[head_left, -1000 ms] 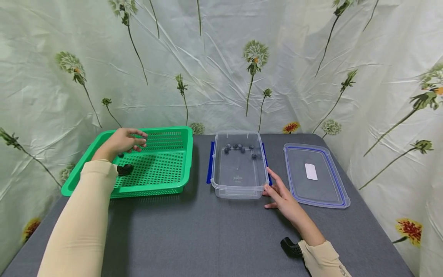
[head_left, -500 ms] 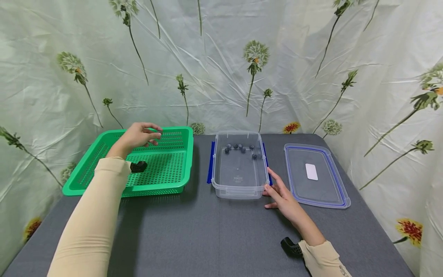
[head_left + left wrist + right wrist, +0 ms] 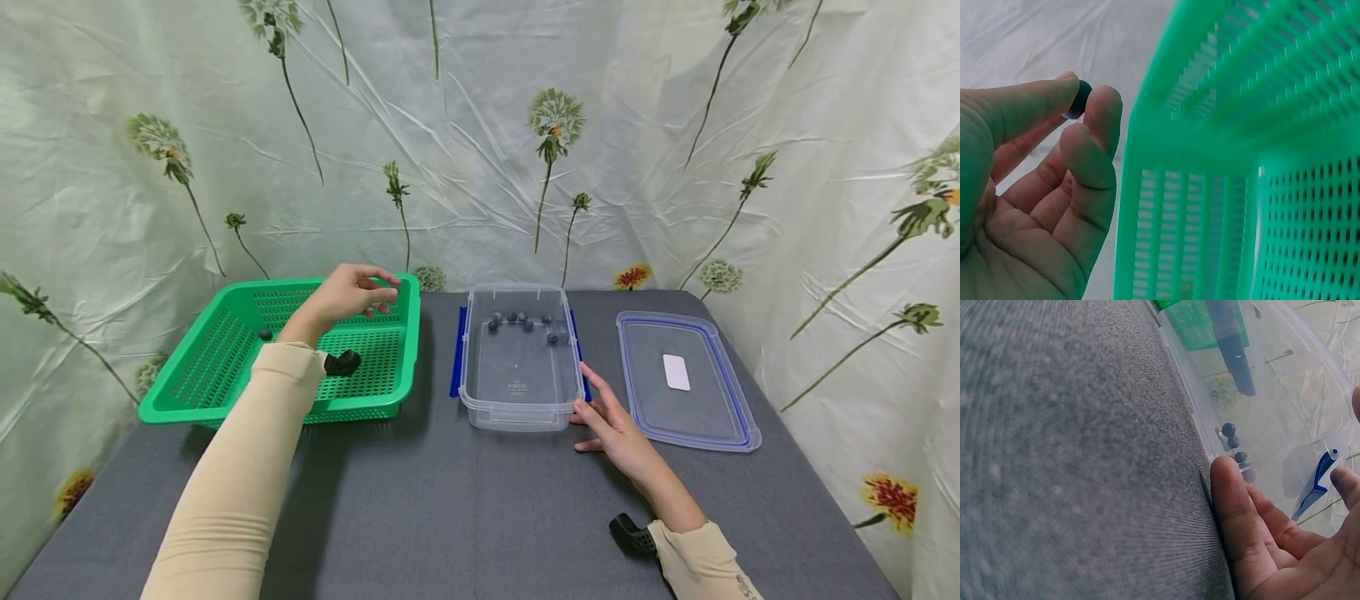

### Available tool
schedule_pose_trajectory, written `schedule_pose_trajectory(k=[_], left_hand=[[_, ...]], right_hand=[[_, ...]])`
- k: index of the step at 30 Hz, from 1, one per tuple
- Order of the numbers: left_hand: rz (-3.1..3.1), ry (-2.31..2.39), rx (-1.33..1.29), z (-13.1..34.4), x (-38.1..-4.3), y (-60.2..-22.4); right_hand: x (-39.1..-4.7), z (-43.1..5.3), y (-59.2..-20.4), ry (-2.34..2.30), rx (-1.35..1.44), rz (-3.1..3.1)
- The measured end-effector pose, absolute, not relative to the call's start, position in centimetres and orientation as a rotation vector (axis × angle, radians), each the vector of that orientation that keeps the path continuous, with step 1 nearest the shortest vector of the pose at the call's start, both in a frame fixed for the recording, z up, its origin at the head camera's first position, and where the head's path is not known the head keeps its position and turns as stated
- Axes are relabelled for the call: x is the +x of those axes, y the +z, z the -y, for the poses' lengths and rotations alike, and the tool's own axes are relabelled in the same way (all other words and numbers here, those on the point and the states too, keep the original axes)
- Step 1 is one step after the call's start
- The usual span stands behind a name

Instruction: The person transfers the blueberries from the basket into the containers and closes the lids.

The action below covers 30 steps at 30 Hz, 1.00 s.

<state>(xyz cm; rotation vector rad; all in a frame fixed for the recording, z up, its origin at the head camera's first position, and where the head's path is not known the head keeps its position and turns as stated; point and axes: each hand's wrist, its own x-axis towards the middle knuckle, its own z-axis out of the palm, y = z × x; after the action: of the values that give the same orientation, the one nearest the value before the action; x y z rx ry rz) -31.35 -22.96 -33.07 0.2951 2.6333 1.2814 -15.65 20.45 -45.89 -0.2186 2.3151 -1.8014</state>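
Note:
My left hand is over the right rear part of the green plastic basket. In the left wrist view its thumb and a finger pinch a small dark blueberry, beside the basket's rim. One more blueberry lies in the basket's left part. Several blueberries sit toward the back of a clear plastic container, which has blue side latches and no lid on it. At the container's front right corner, my right hand touches the wall with fairly straight fingers; in the right wrist view a fingertip lies low against it.
A clear lid with a blue seal and a white label lies flat on the grey table, right of the container. The basket's right rim stands between my left hand and the container. A flowered curtain hangs behind.
My left hand has moved right across the basket toward its right rim with the blueberry. The blueberry left in the basket shows fully now. My right hand and the container have stayed put.

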Motion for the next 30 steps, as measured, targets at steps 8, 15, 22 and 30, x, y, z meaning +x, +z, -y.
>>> schedule_pose_trajectory(k=[8, 15, 22, 30], left_hand=[[-2.586, 1.305, 0.352, 18.9, -31.5, -33.1], [-2.567, 1.264, 0.435, 14.9, -31.6, -33.4], [-2.491, 1.256, 0.499, 11.8, -31.6, -34.0], [-2.47, 1.211, 0.543, 8.9, -31.9, -34.9]], right_hand=[[-15.6, -20.6, -46.0, -1.806, -0.224, -2.318], [-15.6, -20.6, -45.9, -1.797, -0.216, -2.326], [-15.7, -20.6, -45.8, -1.79, -0.211, -2.328], [-15.6, -20.5, -45.8, -1.796, -0.231, -2.325]])
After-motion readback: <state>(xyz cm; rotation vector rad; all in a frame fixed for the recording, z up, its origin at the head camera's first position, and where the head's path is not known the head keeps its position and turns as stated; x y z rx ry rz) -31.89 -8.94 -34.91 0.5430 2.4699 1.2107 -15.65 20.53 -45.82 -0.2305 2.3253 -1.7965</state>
